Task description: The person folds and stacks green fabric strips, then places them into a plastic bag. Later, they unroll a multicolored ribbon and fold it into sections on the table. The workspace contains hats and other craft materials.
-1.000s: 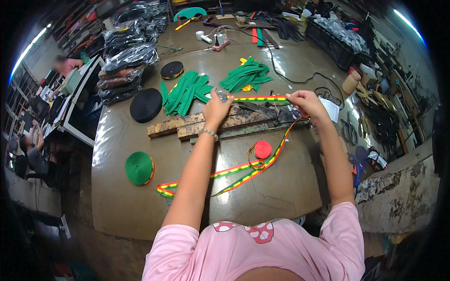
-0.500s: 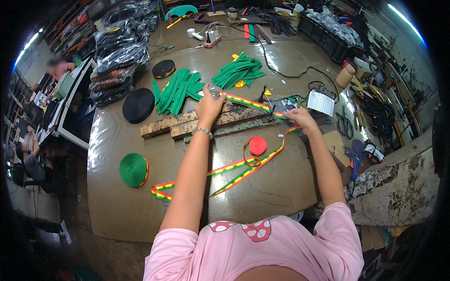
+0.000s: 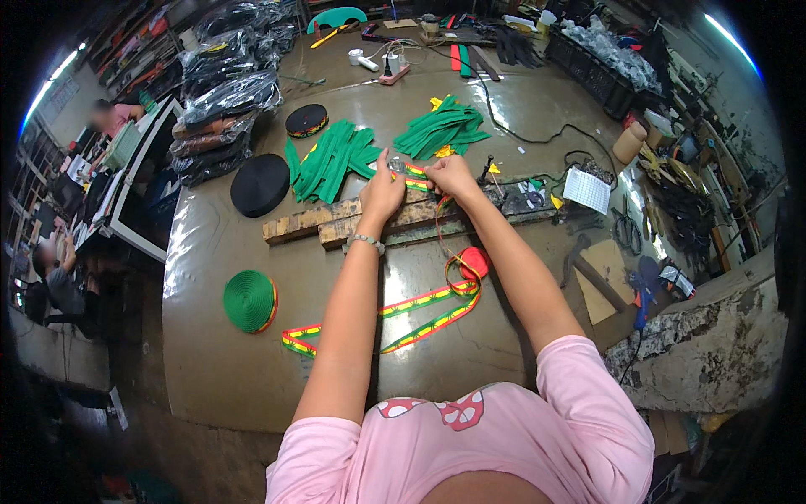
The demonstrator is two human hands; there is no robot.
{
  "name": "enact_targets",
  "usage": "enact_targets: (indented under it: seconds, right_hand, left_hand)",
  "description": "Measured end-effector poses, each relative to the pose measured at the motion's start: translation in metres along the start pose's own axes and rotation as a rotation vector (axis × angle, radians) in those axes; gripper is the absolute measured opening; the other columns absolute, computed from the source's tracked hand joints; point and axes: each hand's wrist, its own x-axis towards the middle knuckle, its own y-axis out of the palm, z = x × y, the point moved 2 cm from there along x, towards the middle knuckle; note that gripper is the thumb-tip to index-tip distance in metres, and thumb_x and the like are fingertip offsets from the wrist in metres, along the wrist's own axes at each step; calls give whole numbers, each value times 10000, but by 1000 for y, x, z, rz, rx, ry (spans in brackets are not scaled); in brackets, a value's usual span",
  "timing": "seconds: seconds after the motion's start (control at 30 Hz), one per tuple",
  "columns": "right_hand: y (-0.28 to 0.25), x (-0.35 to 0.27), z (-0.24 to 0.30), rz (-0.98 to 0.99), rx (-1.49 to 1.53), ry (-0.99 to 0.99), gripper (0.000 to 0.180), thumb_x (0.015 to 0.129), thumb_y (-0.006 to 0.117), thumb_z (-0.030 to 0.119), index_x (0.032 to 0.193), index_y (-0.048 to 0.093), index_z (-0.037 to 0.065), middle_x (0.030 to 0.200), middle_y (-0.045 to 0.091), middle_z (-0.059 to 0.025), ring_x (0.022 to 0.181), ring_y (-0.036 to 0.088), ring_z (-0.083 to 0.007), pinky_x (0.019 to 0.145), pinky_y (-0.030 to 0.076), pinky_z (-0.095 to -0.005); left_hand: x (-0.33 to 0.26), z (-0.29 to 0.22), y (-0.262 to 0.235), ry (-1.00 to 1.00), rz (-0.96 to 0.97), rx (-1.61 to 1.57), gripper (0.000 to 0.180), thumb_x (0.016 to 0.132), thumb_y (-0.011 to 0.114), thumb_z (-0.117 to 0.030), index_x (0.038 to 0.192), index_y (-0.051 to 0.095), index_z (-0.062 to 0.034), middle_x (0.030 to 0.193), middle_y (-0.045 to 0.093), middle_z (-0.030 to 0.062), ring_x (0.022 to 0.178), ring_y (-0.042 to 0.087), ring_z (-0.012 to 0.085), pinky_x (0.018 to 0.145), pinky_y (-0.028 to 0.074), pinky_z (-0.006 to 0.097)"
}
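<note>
A red, yellow and green striped ribbon (image 3: 416, 178) is folded between my two hands over the wooden bars (image 3: 337, 220). My left hand (image 3: 383, 195) closes on the folded ribbon, thumb raised beside a small shiny round piece (image 3: 397, 165). Close by on the right, my right hand (image 3: 453, 177) pinches the ribbon's other end. From there the strip runs down to a loose loop on the table, around a red roll (image 3: 474, 262). Bundles of green strips (image 3: 332, 164) lie just beyond my left hand, with another green bundle (image 3: 441, 130) behind my right.
A green roll (image 3: 250, 301) sits at the left, a black roll (image 3: 259, 185) farther up. Plastic-wrapped stacks (image 3: 225, 101) rise at the far left. A hammer (image 3: 598, 277), scissors (image 3: 626, 231) and a glue gun (image 3: 645, 298) lie at the right; a black cable (image 3: 537, 139) crosses the table.
My right hand has moved left, from the right end of the bars to beside my left hand. The stretched ribbon is now folded short between them, and its tail has shifted left.
</note>
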Motion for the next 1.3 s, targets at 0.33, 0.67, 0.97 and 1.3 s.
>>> enact_targets:
  seconds: [0.33, 0.67, 0.97, 1.3]
  right_hand:
    - [-59, -52, 33, -125, -424, -297, 267, 771, 665, 276, 759, 685, 11, 661, 654, -148, 648, 654, -261, 650, 510, -350]
    - [-161, -89, -44, -54, -21, 120, 284, 842, 648, 297, 658, 567, 96, 561, 518, 57, 429, 362, -33, 405, 261, -217]
    - [-152, -99, -64, -118, 46, 90, 273, 840, 647, 280, 695, 579, 59, 565, 528, 16, 456, 407, -52, 424, 296, -226]
    - [-21, -31, 25, -82, 34, -214, 255, 845, 628, 239, 781, 641, -8, 601, 606, -33, 565, 562, -95, 539, 449, -258]
  left_hand:
    - [-4, -21, 0, -84, 15, 137, 852, 748, 540, -649, 1341, 350, -68, 1005, 637, 226, 952, 612, 368, 788, 469, 433]
    - [-3, -19, 3, -82, 23, 175, 844, 759, 505, -670, 1352, 347, -91, 1015, 635, 221, 965, 605, 371, 789, 468, 431]
    - [-3, -21, 1, -89, 47, 164, 807, 776, 509, -634, 1361, 335, -106, 1015, 635, 215, 963, 606, 366, 793, 468, 435]
    - [-8, 2, -1, 102, -19, 54, 715, 807, 548, -462, 1398, 286, -157, 961, 642, 206, 884, 615, 379, 754, 471, 443]
